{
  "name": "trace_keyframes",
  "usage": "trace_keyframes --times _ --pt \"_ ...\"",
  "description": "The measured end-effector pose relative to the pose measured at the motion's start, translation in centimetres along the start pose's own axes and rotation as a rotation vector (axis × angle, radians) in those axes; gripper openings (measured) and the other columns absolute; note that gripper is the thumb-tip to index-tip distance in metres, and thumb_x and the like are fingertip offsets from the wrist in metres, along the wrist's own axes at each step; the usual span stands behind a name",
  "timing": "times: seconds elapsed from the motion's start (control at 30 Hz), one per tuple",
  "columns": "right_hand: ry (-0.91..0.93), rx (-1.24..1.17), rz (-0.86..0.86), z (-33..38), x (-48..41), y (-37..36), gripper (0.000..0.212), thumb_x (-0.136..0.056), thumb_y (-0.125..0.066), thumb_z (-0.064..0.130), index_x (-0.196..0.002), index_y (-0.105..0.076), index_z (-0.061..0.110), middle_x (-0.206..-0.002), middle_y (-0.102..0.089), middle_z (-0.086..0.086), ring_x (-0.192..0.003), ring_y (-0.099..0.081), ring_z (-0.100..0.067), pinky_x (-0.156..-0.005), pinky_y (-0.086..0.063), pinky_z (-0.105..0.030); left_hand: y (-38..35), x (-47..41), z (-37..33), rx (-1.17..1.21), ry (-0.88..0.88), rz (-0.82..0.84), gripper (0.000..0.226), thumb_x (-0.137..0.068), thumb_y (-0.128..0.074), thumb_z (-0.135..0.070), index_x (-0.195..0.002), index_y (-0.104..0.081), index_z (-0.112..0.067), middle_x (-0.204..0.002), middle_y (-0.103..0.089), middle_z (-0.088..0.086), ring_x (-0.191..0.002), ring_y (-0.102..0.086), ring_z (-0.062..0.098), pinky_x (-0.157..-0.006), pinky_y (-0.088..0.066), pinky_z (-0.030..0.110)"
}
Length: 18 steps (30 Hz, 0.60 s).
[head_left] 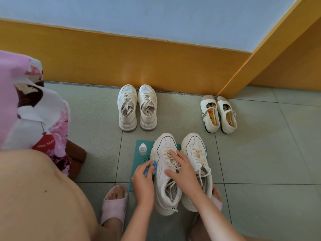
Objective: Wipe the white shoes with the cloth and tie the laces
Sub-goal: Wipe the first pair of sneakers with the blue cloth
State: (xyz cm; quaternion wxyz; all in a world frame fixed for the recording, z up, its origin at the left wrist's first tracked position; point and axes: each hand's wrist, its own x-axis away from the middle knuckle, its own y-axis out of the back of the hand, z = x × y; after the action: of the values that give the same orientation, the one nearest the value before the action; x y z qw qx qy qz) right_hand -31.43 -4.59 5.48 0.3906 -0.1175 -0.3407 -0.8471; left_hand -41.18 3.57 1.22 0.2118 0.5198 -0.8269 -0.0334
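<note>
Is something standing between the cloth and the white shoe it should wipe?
Nothing visible. The left hand holds the cloth against the side of the white shoe; the small bottle stands apart, farther away.

The person wears pink open-toed slippers [114, 203] and perhaps a floral garment [34, 110].

White shoes [166, 171] with cream laces [171, 159], blue cloth [150, 166], teal mat [139, 164], pink slipper [115, 202], grey-green floor tiles [260, 153]

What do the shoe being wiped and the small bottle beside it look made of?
The shoe looks like smooth synthetic leather, matte with a slight sheen: stitched panels; its sole seems yellowed rubber. The bottle is likely translucent plastic: cloudy body, white cap.
</note>
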Motion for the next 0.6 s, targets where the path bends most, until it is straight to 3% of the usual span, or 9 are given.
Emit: trace_keyframes --times 0.1,0.3,0.6 --pt "0.006 -0.01 -0.009 -0.2 0.0 -0.2 0.07 -0.081 -0.071 0.012 -0.141 -0.04 0.032 -0.153 -0.025 0.006 -0.14 -0.022 -0.008 -0.111 -0.019 -0.021 -0.9 -1.3 -1.1 -0.008 -0.055 -0.036 0.022 -0.086 -0.062 -0.005 -0.105 -0.069 -0.015 -0.096 -0.064 -0.009 -0.089 -0.059 0.002 -0.078 -0.039 0.004" --pt "0.009 -0.013 -0.01 -0.4 -0.2 -0.3 0.071 -0.081 -0.071 0.013 -0.141 -0.039 0.033 -0.152 -0.024 0.006 -0.14 -0.021 -0.005 -0.108 -0.018 -0.017 -2.3 -2.4 -1.1 -0.063 -0.111 -0.053 0.023 -0.088 -0.06 -0.006 -0.108 -0.068 -0.012 -0.104 -0.067 -0.002 -0.096 -0.06 0.01 -0.088 -0.045 0.023" --pt "0.004 -0.015 -0.01 -0.6 -0.3 -0.2 0.071 -0.082 -0.071 0.013 -0.142 -0.038 0.033 -0.153 -0.023 0.008 -0.141 -0.02 -0.007 -0.111 -0.018 -0.02 -1.0 -0.8 0.0 -0.036 -0.074 0.026 0.02 -0.087 -0.061 -0.007 -0.104 -0.069 -0.015 -0.099 -0.066 -0.006 -0.092 -0.06 0.003 -0.085 -0.044 0.015"
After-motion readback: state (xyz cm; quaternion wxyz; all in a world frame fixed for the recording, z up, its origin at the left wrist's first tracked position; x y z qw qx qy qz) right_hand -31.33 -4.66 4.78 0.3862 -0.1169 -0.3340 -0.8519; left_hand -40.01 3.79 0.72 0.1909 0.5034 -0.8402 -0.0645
